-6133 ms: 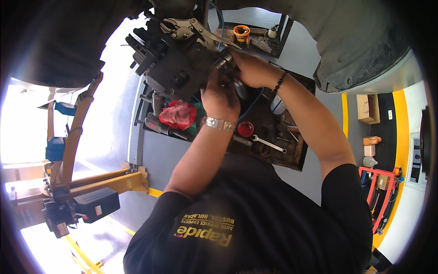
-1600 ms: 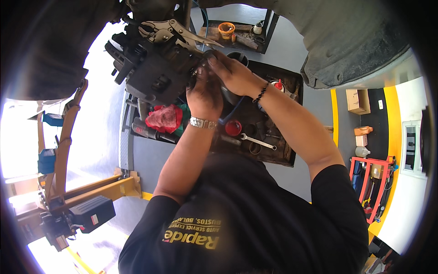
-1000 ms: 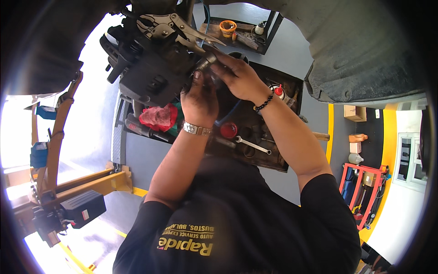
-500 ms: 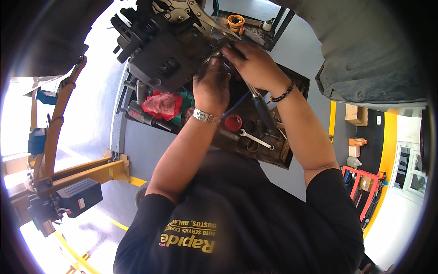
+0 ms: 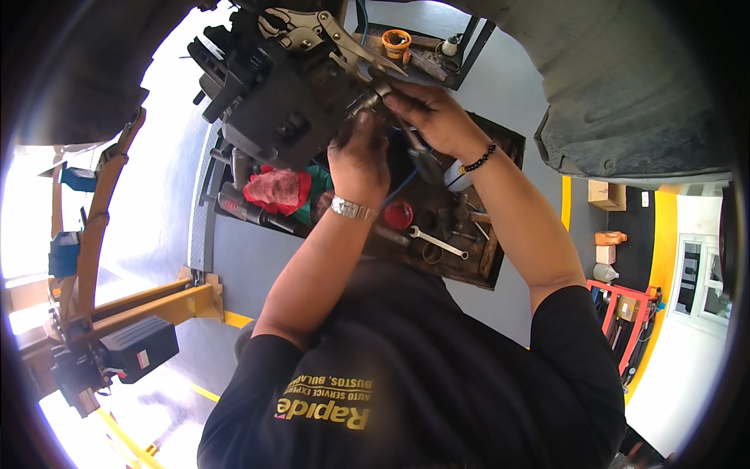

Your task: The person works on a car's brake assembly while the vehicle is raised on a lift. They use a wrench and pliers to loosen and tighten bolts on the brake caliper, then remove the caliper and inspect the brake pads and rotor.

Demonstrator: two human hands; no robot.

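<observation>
A dark brake caliper assembly (image 5: pixel 269 129) fills the upper left, with silver locking pliers (image 5: pixel 324 35) fixed on top of it. At its right side, my left hand (image 5: pixel 361 160) is closed, thumb up against a shiny metal cylindrical piece (image 5: pixel 367 102) that looks like a socket. My right hand (image 5: pixel 433 113) closes around the head end of what looks like a ratchet. The ratchet's dark handle (image 5: pixel 426 166) hangs down below my palm. Both hands are blackened with grime, and their fingertips nearly meet. Where the metal piece meets the caliper is hidden by my fingers.
Below my hands stands a dark tool cart (image 5: pixel 469 273) carrying a combination wrench (image 5: pixel 439 243), a red round lid (image 5: pixel 399 214), a red cloth (image 5: pixel 275 190) and a power tool (image 5: pixel 242 205). An orange cup (image 5: pixel 396 43) sits on a farther cart. Yellow lift arms (image 5: pixel 156 305) are at left.
The ratchet's handle has swung inward and now looks shorter, uncovering a white object on the cart behind it. My hands stay at the caliper's side; the view has shifted slightly.
</observation>
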